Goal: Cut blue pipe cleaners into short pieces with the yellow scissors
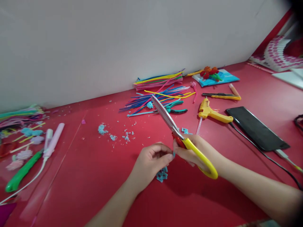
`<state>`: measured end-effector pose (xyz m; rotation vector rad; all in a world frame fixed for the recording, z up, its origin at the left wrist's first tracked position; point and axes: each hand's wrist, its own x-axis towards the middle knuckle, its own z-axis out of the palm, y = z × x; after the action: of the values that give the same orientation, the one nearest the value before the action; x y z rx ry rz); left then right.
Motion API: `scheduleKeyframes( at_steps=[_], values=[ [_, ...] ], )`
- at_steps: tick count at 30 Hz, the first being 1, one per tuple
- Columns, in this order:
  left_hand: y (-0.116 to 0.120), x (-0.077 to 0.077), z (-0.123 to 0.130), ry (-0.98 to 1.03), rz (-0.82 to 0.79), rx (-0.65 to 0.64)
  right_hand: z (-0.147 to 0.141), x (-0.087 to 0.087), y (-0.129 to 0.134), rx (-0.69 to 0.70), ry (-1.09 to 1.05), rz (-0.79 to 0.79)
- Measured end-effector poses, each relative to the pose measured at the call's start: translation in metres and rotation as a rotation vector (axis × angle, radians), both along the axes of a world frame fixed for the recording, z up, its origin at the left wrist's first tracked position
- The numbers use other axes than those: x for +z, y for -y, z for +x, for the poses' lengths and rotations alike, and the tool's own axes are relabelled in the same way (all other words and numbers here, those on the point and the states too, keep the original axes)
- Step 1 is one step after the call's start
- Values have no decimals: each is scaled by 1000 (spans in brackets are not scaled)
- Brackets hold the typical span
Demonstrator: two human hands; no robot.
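Observation:
Scissors (201,156) with a yellow handle and a red part near the pivot rest in my right hand (197,151), blades slanting up and left. My left hand (153,160) is closed in a pinch, its fingertips beside a short light-blue piece (174,154), seemingly cut pipe cleaner. That piece sits between both hands, and the right fingertips also come close to it. Just under my left hand lies a small pile of bent light-blue pieces (162,175), partly hidden by the thumb. A few more blue pieces (186,130) lie beyond my right hand.
Pipe cleaners (158,96) lie before the wall, near teal-handled pliers (176,107). A yellow glue gun (210,113) and a phone (257,127) with cables stand right. Blue fluff (102,129) is scattered left of centre. Far left are a green-handled tool (23,173) and a pink device (54,138).

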<state>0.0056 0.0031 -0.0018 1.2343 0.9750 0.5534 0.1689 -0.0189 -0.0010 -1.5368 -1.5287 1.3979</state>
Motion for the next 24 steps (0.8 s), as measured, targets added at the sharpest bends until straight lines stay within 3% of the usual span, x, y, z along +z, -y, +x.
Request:
scheduleKeyframes(
  at_steps=[8,11,16,24],
  values=[
    [3,-5,2,-93,198,55,1,-11,0,37,160,194],
    [-1,-8,-1,-33,128,160,7,-11,1,35,306,289],
    [-10,-9,-9,232,-3,457,17,-13,4,51,679,375],
    [-16,-12,-14,367,-21,600,18,-24,11,129,1024,536]
  ],
)
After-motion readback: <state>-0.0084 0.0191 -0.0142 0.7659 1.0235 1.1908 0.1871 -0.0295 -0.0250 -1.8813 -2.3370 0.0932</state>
